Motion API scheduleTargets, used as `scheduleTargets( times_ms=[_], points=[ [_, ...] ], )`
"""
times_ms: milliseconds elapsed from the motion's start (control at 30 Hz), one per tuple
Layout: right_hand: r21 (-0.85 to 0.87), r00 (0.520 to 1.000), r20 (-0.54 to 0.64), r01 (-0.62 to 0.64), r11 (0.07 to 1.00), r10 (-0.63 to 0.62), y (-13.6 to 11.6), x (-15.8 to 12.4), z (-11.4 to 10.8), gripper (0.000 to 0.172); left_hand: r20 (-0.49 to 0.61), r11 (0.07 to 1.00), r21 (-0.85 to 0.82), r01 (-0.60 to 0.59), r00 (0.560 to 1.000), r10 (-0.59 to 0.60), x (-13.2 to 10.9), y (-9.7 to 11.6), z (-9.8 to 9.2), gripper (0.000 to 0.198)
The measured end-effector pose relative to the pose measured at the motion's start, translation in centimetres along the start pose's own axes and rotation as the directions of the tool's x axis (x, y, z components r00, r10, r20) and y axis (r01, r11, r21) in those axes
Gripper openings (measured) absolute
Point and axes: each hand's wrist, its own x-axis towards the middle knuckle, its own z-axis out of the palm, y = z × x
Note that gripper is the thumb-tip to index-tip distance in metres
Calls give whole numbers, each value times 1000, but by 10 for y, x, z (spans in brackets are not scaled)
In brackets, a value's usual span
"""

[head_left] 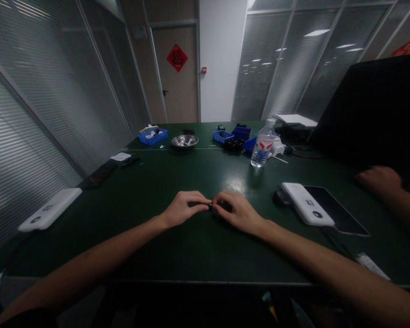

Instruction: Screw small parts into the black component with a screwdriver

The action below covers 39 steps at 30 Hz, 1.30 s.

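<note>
Both of my hands meet over the middle of the dark green table (177, 255). Between their fingertips is a small black object (210, 207), mostly covered by the fingers, so its kind cannot be made out. My left hand (182, 208) pinches it from the left with thumb and fingers. From the right, my right hand (237, 210) closes its thumb and fingers on the same object. The fingertips of the two hands almost touch. Both wrists stay low, close to the tabletop.
A white power bank (307, 203) lies on a black tablet (338, 209) at right, with another white power bank (51, 209) at left. Farther back stand a water bottle (262, 145), a metal bowl (184, 141) and blue bins (152, 136). Another person's hand (379, 178) rests at far right.
</note>
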Motion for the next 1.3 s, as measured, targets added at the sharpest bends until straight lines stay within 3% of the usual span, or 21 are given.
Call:
scheduleTargets(
  times_ms=[267, 433, 800, 1300],
  points=[
    [112, 993, -115, 9, 994, 5, -2, 1, 6, 11, -77, 997, -71, -17, 997, 12, 1, -1, 4, 22],
    [112, 992, -129, 8, 994, 7, -6, 3, 6, 10, -77, 996, -84, -32, 997, 25, 2, -2, 6, 23],
    [-2, 998, -58, -34, 999, 34, 7, 3, 4, 11, 35, 995, 101, 15, 999, -19, 3, -2, 1, 29],
    [-170, 995, -16, -99, 981, 98, 13, 6, 2, 12, 156, 918, 382, -107, 986, 50, 4, -1, 0, 39]
  ],
)
